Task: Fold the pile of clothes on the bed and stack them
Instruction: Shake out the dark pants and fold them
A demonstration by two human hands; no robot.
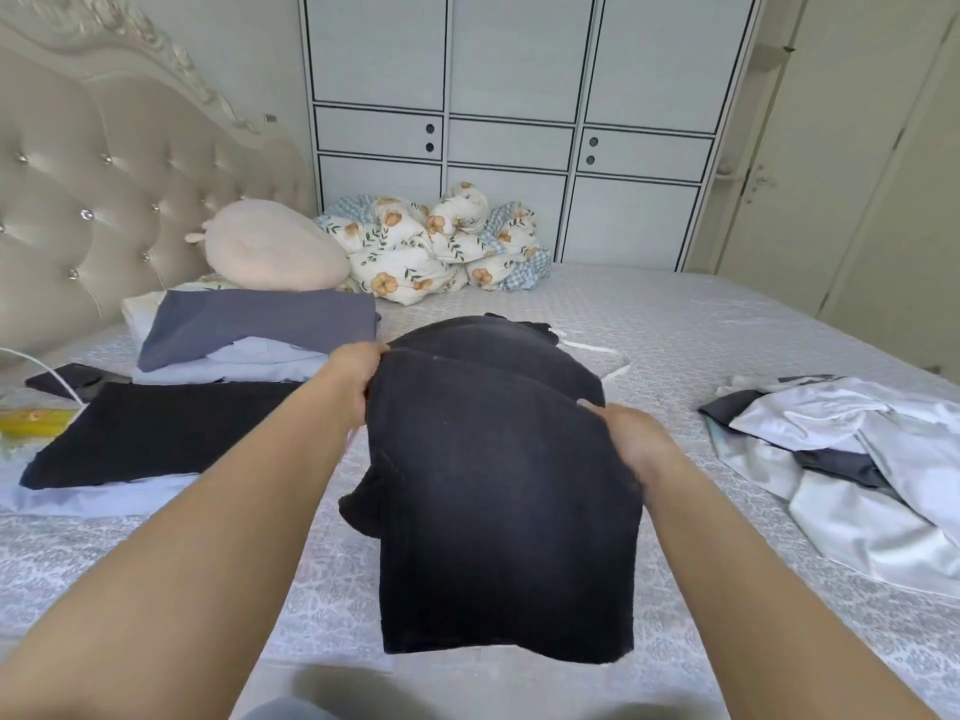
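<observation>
At the far left a yellow packet [32, 422] lies at the edge of the bed [727, 324], with a white cable [47, 368] curving past it and a dark phone [65, 379] just behind. Beside these a black folded garment [156, 433] lies flat on a pale blue one [93, 498]. Behind it sits a second stack: a grey-blue folded piece [249, 327] on top of lighter blue cloth [249, 363]. Further back, against the tufted headboard [78, 210], rests a pale pink plush cushion [272, 246], and next to it a bunched floral quilt [441, 241] in front of the white wardrobe [519, 96].

In the middle, the left hand [358, 374] grips the upper left edge of the dark jeans [509, 511], fingers curled round the cloth. The jeans are folded over and held up above the bedspread, the lower part hanging toward the person, the rest trailing onto the bed behind. The right hand [631, 439] pinches the upper right edge, thumb on the near side and fingers tucked behind the fabric. A white cord [597, 356] lies on the bed just beyond the jeans.

To the right, well apart from the hands, a loose heap of silvery satin clothes [857, 459] with dark grey parts lies unfolded on the bedspread.
</observation>
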